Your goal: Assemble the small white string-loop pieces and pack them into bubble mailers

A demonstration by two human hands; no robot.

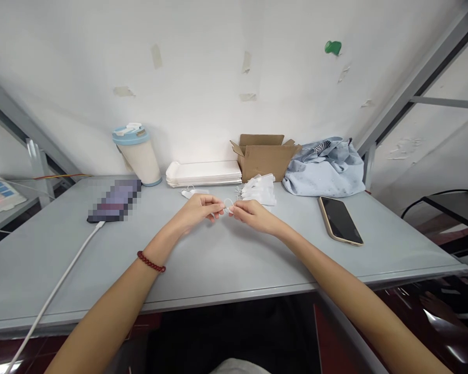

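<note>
My left hand (pixel 200 209) and my right hand (pixel 253 214) meet above the middle of the grey table (pixel 218 259). Both pinch a small white loop-shaped piece (pixel 228 204) between their fingertips. A red bead bracelet (pixel 151 262) sits on my left wrist. Just behind my right hand lies a pile of small white parts in clear bags (pixel 259 189). One more small white piece (pixel 191 192) lies behind my left hand.
A stack of white trays (pixel 205 174), an open cardboard box (pixel 265 156), a lidded cup (pixel 138 153) and a blue cloth bundle (pixel 325 169) line the wall. One phone (pixel 340 220) lies at right, another phone (pixel 115 201) on a white cable (pixel 62 283) at left.
</note>
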